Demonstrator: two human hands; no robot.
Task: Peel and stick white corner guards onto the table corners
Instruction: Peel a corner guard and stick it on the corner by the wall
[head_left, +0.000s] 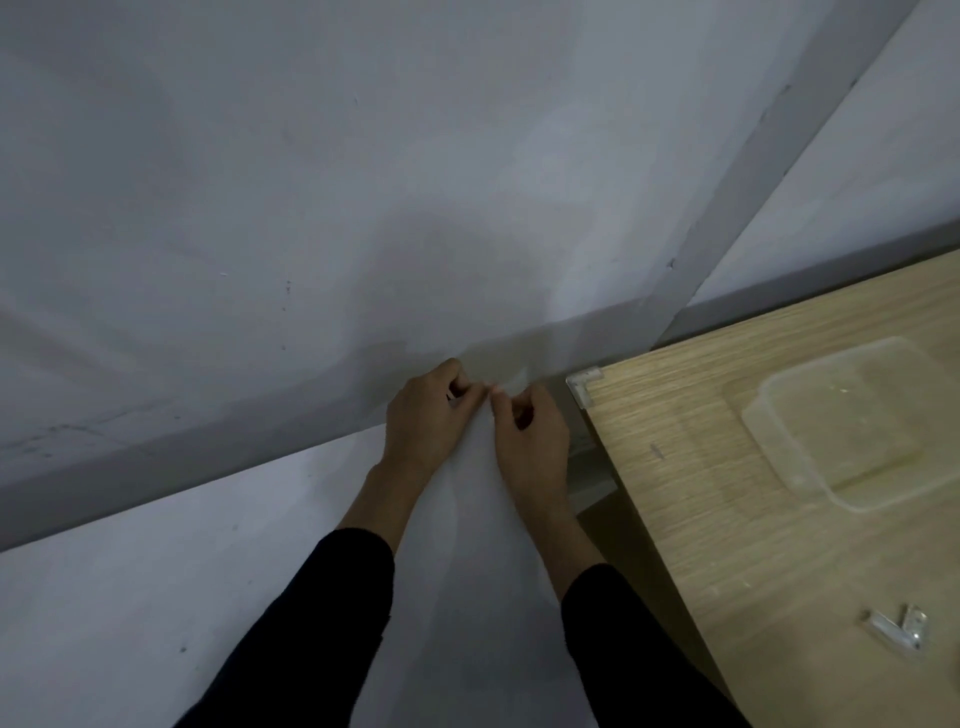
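A light wooden table fills the right side. On its far left corner sits a clear-white corner guard. Left of that corner, over the floor, my left hand and my right hand meet fingertip to fingertip, both with curled fingers pinching a small pale piece between them. The piece is too small to make out clearly. Another loose corner guard lies on the table near the right front.
A clear plastic container lies on the table at the right. Grey walls meet in a corner behind the table, with a darker baseboard strip running along the floor. Pale floor lies below my arms.
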